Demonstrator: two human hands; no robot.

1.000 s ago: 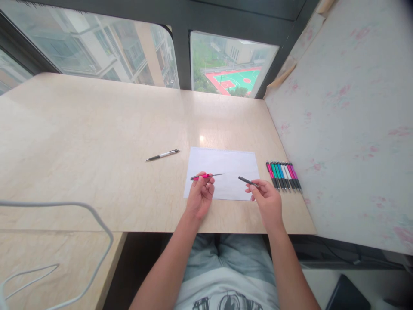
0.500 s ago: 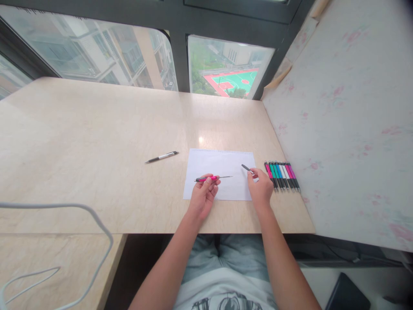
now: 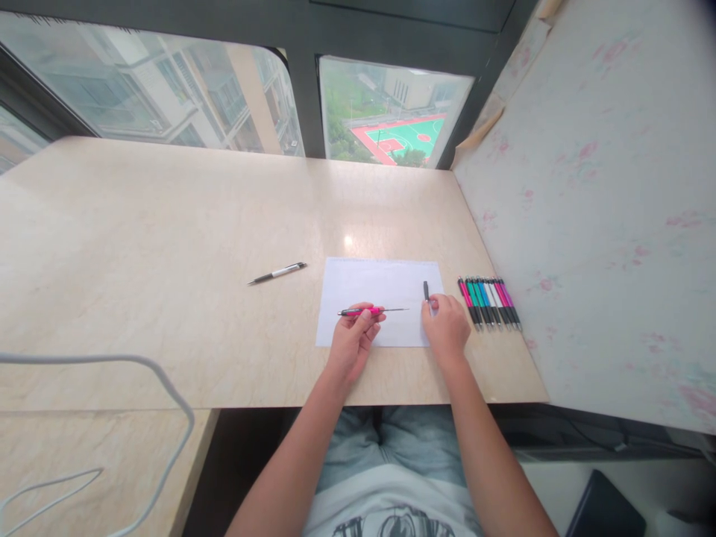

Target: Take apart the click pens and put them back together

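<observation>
My left hand [image 3: 353, 337] is closed around a pink pen barrel [image 3: 363, 312] above the paper's lower left. A thin refill [image 3: 396, 309] sticks out of the barrel to the right, uncovered. Between the fingertips of my right hand [image 3: 447, 324] is a black pen grip [image 3: 426, 291], pointing away from me at the paper's right side. My right fingers hide its lower end. Under both hands lies a white sheet of paper [image 3: 347, 280]. The two pen parts are apart.
A white and black pen [image 3: 278, 274] lies left of the paper. To the right, several colored pens [image 3: 488, 302] form a row beside the wallpapered wall [image 3: 593, 224]. A grey cable [image 3: 112, 357] loops at the lower left. The windows [image 3: 391, 112] stand behind the table [image 3: 168, 224].
My right hand has turned the black grip from a leftward slant to pointing nearly straight away, moving slightly left. The left hand with the pink barrel has barely moved.
</observation>
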